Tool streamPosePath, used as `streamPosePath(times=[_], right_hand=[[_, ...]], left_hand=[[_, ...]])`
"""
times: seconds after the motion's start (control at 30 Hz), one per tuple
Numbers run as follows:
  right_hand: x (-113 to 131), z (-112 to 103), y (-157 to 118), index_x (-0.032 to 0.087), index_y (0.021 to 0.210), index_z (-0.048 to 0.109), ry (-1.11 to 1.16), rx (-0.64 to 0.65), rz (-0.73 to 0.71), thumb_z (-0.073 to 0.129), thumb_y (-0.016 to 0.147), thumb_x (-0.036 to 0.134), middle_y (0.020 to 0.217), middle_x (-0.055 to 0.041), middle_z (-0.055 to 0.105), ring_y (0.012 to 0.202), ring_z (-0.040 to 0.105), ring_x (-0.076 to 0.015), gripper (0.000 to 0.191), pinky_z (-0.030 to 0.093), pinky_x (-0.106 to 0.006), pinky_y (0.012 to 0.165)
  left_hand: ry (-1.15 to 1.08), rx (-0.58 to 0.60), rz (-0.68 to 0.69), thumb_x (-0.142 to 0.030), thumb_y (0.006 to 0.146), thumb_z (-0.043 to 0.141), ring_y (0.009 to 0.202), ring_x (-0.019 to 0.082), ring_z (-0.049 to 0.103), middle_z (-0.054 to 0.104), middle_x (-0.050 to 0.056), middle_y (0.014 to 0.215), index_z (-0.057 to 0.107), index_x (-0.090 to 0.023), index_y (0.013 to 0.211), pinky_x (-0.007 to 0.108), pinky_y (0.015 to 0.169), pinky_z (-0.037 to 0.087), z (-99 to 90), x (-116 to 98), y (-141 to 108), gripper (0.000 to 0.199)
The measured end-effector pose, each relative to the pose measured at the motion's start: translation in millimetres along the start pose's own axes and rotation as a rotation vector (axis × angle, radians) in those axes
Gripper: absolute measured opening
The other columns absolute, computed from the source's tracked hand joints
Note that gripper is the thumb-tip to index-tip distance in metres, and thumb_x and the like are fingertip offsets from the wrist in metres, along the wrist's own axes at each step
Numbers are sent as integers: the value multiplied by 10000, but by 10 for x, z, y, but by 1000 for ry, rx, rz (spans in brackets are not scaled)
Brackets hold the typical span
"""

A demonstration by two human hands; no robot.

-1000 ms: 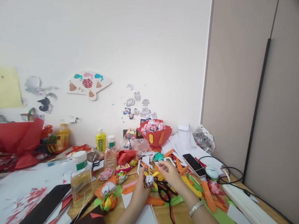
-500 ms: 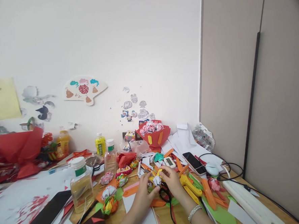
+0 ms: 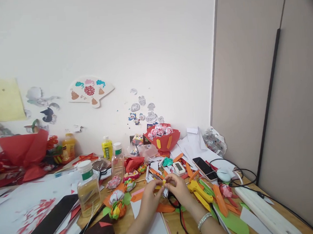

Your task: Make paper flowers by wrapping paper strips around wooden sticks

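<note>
Yellow paper piece (image 3: 164, 182) being worked, seemingly unfinished.
It is being pinched by left hand (image 3: 150, 195) and right hand (image 3: 179, 190); formed paper flowers (image 3: 118, 209) are lying left.

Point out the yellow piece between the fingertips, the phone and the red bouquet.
Yellow piece (image 3: 164, 182), head view: its small visible part.
Phone (image 3: 204, 168), head view: its dark screen.
Red bouquet (image 3: 163, 142), head view: front of its wrapping.

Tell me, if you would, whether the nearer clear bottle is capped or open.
Capped: a white lid covers the top of the nearer bottle.
</note>
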State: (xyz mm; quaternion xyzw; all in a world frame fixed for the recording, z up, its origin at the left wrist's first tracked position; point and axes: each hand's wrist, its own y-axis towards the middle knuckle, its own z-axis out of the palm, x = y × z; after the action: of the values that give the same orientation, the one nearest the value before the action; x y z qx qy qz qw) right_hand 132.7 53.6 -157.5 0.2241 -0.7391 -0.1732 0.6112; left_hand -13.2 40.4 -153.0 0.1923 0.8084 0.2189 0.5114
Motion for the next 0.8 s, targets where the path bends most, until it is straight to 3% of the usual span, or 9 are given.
streamPosePath(times=[0.3,0.8], right_hand=[[-10,-18,7,189,774,600,-243,-66,-54,571,715,198,783,-24,626,773,579,-191,66,434,-301,727],[51,-7,-41,194,831,588,-376,-80,-192,554,765,151,833,-35,619,831,568,-195,85,427,-308,758]], left_hand=[[59,3,89,-293,755,552,875,216,611,677,64,908,624,-215,899,372,803,484,13,32,11,180],[59,0,98,-256,772,481,793,200,580,626,45,812,552,-205,801,336,737,465,-30,-78,-10,92]])
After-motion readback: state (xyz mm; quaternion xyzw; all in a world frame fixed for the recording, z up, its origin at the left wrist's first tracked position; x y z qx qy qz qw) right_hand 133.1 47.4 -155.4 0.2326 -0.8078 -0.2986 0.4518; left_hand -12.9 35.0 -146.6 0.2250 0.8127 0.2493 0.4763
